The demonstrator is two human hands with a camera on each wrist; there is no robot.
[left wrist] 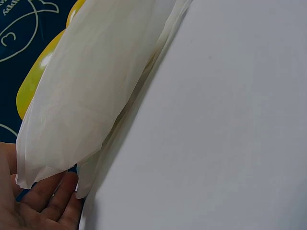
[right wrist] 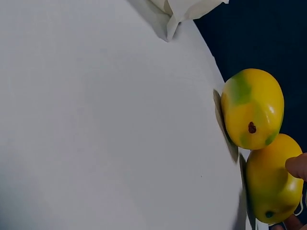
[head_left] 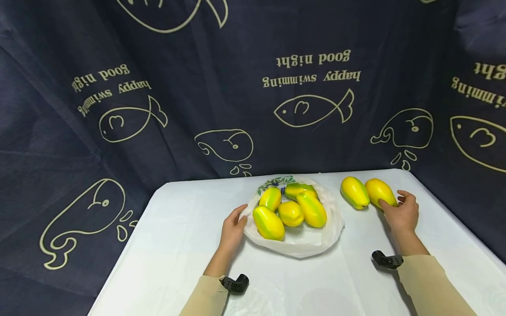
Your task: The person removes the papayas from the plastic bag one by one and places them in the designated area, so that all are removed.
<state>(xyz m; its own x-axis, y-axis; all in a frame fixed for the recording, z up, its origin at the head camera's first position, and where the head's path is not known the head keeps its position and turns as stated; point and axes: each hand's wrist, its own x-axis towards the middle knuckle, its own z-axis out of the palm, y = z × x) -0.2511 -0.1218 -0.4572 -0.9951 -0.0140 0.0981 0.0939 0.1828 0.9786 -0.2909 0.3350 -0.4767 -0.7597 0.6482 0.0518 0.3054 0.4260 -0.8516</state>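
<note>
A white plastic bag (head_left: 333, 226), its mouth spread wide, stands on the table with several yellow-green mangoes (head_left: 269, 223) inside. My left hand (head_left: 232, 230) holds the bag's left rim, with the thumb on the inner side and the fingers outside. The left wrist view shows the bag's wall (left wrist: 91, 96) rising beside that hand (left wrist: 43, 201). Two more mangoes lie side by side to the right of the bag. At the right one (head_left: 380, 191) is my right hand (head_left: 401, 215), its thumb touching the fruit and its fingers spread beyond it. The left one (right wrist: 253, 108) lies against it.
The white table (head_left: 189, 210) carries everything. Behind and beside it hangs a dark blue cloth (head_left: 245, 87) printed with fish, whales and words. A black wrist device (head_left: 236, 284) sits on my left sleeve, another (head_left: 386, 260) on my right.
</note>
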